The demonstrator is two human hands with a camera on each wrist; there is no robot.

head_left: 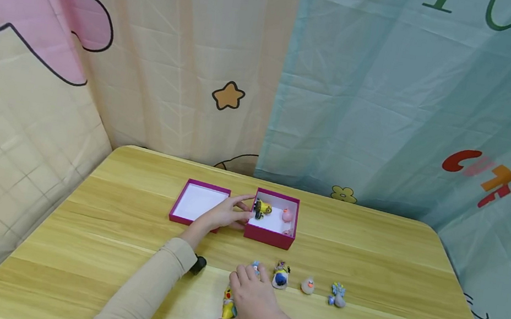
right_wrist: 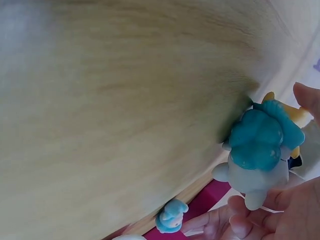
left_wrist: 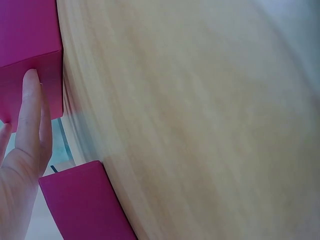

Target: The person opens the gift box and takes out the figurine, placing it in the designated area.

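Observation:
At the left wall of a magenta box (head_left: 268, 236), my left hand (head_left: 228, 214) rests with its fingers extended, touching the outside. In the left wrist view, a straight finger lies against the box (left_wrist: 35, 40). My right hand (head_left: 255, 304) curls its thumb and fingers around a yellow toy figurine (head_left: 227, 305) at the table's front. The right wrist view shows a teal-and-white figurine (right_wrist: 257, 145) between thumb and fingers, with yellow behind it; whether these are one toy or two I cannot tell. Just beyond the fingertips sits a small light-blue figurine (head_left: 256, 266).
Inside the box are a yellow-and-black toy (head_left: 263, 208) and a pink toy (head_left: 287, 216). The shallow lid (head_left: 198, 203) lies left of it. To the right stand a blue-and-white figurine (head_left: 281, 276), a pale duck (head_left: 308, 285) and a blue-grey figurine (head_left: 337, 296). Curtains hang behind the table (head_left: 395, 260).

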